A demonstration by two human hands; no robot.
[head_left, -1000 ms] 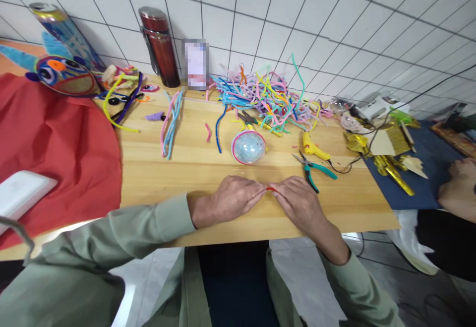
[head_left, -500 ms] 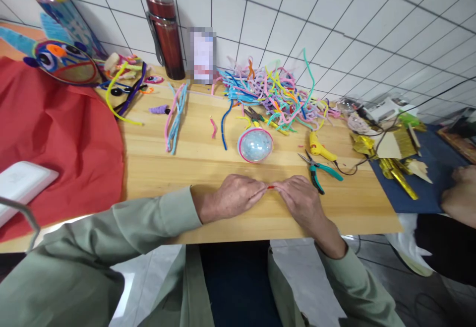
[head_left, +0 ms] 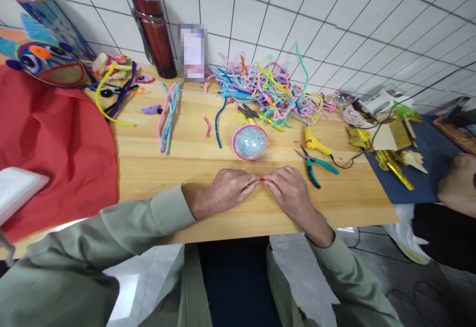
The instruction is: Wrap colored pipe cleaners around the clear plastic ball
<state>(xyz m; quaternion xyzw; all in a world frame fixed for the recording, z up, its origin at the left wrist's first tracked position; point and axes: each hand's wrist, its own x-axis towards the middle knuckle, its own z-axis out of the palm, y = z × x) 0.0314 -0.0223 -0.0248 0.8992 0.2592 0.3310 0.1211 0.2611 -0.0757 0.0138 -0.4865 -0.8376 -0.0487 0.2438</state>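
My left hand (head_left: 233, 188) and my right hand (head_left: 289, 189) meet fingertip to fingertip over the front of the wooden table. Both are closed in a pinch on a short red pipe cleaner (head_left: 262, 179), of which only a small piece shows between them; my fingers cover the rest. Just beyond the hands sits a clear dome (head_left: 250, 142) with a pink rim. Right of my right hand lie teal-handled pliers (head_left: 313, 164), jaws apart, and behind them a yellow glue gun (head_left: 316, 142).
A tangled heap of pipe cleaners (head_left: 264, 89) lies along the tiled wall, with another pair of pliers (head_left: 250, 112) before it. A red thermos (head_left: 153, 34) stands beside a blurred phone (head_left: 192, 53). Red cloth (head_left: 55, 153) covers the left. At far right, another person's arm (head_left: 459, 185) rests.
The camera view has shifted slightly, so the table things sit a little further left. My hands keep pinching the red pipe cleaner, and less of it shows between the fingertips.
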